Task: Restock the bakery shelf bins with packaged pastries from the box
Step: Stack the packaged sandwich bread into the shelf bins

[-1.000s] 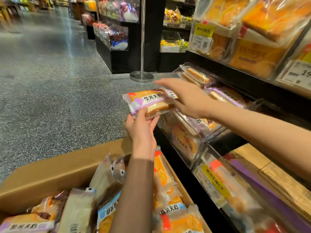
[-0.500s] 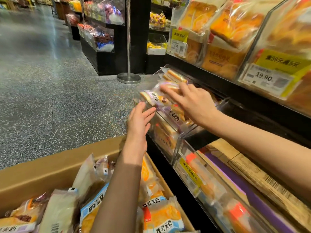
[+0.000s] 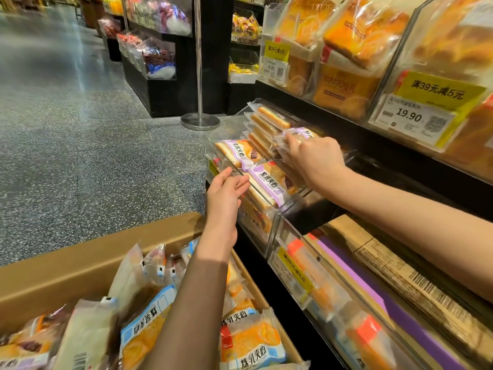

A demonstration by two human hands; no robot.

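- Watching from afar, I see the box (image 3: 80,268) low on the left, full of packets; its edge could catch a sleeve.
- Left hand (image 3: 226,190), grip relaxed and apart, hovers at the clear bin (image 3: 213,140); a nudge might tip the purple-label pastry (image 3: 269,182) over the front lip.
- Right hand (image 3: 314,156) pinches a packet (image 3: 301,133) deeper in; pushing hard could crush neighbours.
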